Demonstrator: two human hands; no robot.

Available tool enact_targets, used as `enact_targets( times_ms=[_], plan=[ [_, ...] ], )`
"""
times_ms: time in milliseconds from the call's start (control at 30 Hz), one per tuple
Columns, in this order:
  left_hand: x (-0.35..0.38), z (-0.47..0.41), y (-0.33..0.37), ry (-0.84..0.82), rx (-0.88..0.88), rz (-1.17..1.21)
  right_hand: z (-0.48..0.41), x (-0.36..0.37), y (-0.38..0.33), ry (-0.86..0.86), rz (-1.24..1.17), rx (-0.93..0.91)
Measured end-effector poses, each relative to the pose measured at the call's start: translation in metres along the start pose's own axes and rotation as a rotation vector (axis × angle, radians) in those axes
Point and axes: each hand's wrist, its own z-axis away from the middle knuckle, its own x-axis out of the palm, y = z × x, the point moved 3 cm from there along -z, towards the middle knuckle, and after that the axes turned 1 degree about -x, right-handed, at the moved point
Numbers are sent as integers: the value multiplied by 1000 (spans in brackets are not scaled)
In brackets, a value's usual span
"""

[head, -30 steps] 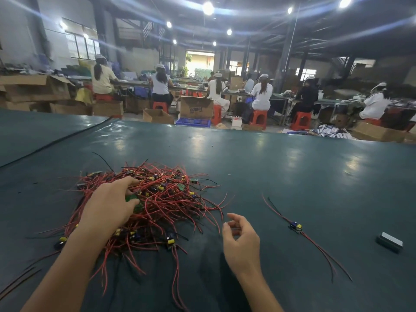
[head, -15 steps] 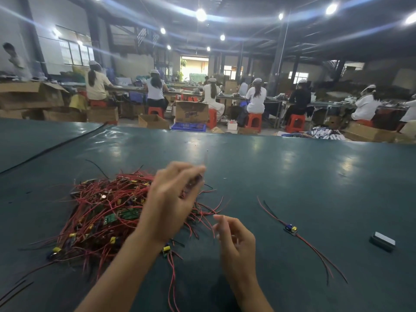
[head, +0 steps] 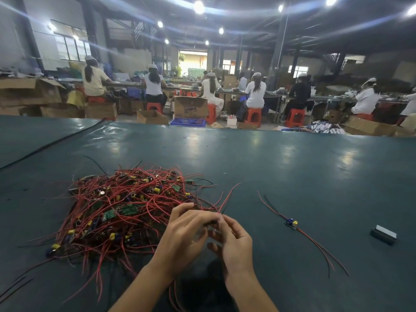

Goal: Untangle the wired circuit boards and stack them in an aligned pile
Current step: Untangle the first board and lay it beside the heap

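Observation:
A tangled heap of small green circuit boards with red and black wires (head: 126, 208) lies on the dark green table (head: 270, 167), left of centre. My left hand (head: 184, 235) and my right hand (head: 234, 242) meet just right of the heap, both pinching one small wired board (head: 211, 221) whose red wires (head: 227, 197) trail up and away. The board itself is mostly hidden by my fingers. One separate wired board (head: 292, 223) lies alone on the table to the right, its wires stretched diagonally.
A small dark block with a pale top (head: 384, 234) sits at the far right of the table. A black cable (head: 51, 143) crosses the far left. Beyond the table's far edge, people sit on red stools among cardboard boxes (head: 191, 107).
My left hand left the heap, rose with a wired board and came down to the right. My right hand closed in and now pinches the same board.

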Motion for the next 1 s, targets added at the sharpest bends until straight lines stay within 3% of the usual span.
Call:
enact_targets(
  times_ms=[167, 267, 333, 433, 533, 733, 1000],
  plan=[
    [3, 2, 5, 22, 44, -151, -5, -2, 3, 42, -89, 47],
    [2, 6, 11, 73, 44, -127, -7, -6, 3, 113, -191, 47],
    [4, 8, 12, 44, -142, -6, -8, -9, 0, 157, -180, 18],
    [12, 9, 10, 34, -567, 328, -4, -6, -1, 127, -152, -33],
    [16, 10, 7, 135, -779, 460, 0, -2, 2, 106, -43, -88],
    [21, 13, 0, 146, -948, 681, 5, 0, 2, 83, 49, -104],
    [21, 13, -3, 142, -958, 710, 4, 1, 0, 114, 31, -93]
  ],
)
